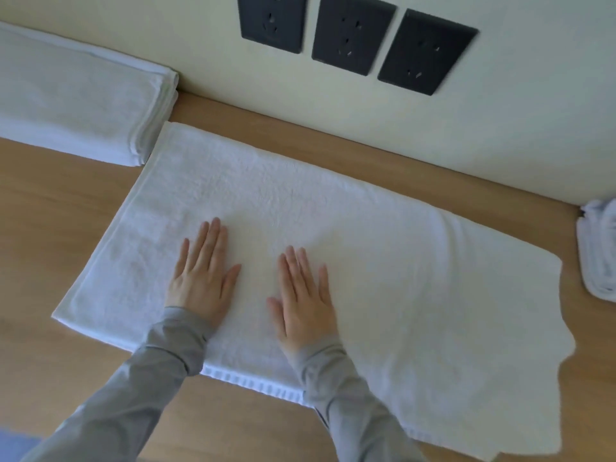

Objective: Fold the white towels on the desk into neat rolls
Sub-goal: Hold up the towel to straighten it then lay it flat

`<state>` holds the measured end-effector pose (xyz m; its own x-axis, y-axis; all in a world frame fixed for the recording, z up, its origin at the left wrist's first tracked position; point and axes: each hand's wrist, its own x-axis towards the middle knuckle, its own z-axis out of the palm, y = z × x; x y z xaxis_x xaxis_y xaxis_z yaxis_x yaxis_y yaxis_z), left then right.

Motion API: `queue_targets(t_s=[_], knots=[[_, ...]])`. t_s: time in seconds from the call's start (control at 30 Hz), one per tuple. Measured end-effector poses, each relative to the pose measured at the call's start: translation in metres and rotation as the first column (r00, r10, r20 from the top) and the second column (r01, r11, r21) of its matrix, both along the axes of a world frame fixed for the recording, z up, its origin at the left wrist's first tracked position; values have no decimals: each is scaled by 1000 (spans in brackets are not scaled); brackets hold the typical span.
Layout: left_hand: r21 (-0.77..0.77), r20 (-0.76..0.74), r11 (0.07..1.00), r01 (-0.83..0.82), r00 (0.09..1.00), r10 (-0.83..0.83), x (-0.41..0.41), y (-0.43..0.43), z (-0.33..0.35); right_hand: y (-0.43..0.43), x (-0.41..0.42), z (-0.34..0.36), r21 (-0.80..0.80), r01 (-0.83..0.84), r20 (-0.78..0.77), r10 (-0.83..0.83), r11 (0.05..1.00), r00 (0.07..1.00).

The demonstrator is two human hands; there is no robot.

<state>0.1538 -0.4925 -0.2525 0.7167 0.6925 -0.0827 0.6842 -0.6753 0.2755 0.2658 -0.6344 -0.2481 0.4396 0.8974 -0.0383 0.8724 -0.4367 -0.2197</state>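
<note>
Both hands lay flat with straight fingers, left hand (200, 278) and right hand (303, 298) side by side on the spread white towel (333, 208) near the desk (50, 235) back edge. At its left edge sat folded towels (73, 95), at the right a rolled towel (600, 251).

White towel (333, 211) with a ribbed woven border on a light wood-grain tabletop (66, 211); grey sleeves (133, 405); three black wall sockets (353, 35) on a cream wall (500, 145).

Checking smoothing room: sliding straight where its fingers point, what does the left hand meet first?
The left hand crosses only more spread towel, then a bare desk strip; the first stop is probably the wall, below the leftmost socket.
</note>
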Motion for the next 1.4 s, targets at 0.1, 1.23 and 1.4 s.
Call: queue_targets(t_s=[0.1,1.23,1.4], knots=[[5,-36,999,41,999,-40,-4,-11,-5,-49,-7,-10,-62,-55,4,55,997,998],[25,190,616,788,601,-776,142,-325,31,-358,146,31,-311,913,-751,-657,263,-66],[-181,147,744,644,765,-627,173,-359,30,-328,157,51,-243,905,-874,-483,349,-49]])
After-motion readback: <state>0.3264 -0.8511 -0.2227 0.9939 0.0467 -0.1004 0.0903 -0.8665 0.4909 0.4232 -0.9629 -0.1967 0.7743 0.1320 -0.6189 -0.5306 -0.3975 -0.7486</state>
